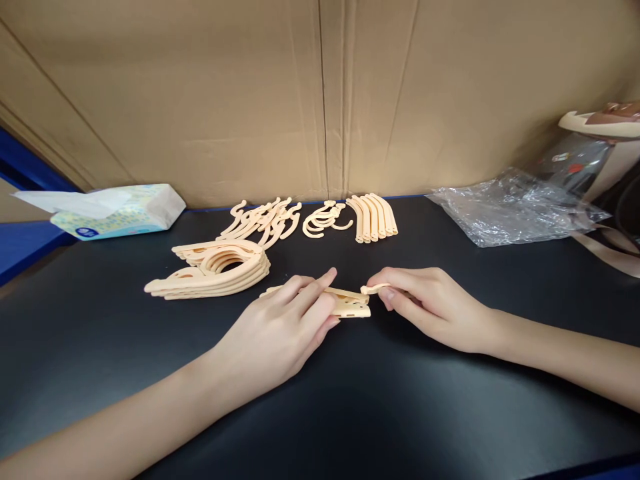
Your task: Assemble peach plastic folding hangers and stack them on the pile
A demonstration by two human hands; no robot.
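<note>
My left hand (pixel 280 327) is closed around a cream plastic hanger part (pixel 354 309), pinned low over the black table. Its slotted end sticks out to the right past my fingers, while my palm covers much of the rest. Pinched between the thumb and fingers of my right hand (pixel 435 307) is a small cream plastic piece (pixel 373 289) with a rounded tip, mostly hidden by the fingers. That tip is close to the hanger part's right end; I cannot tell whether they touch. Left of my left hand lies a stack of hangers (pixel 220 287).
Along the back of the black table (pixel 320 427) lie a pile of curved hanger arms (pixel 265 220), several loose hooks (pixel 325 219) and a row of hanger arms (pixel 371 219). A tissue pack (pixel 120 212) sits at left, a clear plastic bag (pixel 515 207) at right. Cardboard (pixel 225 100) stands behind.
</note>
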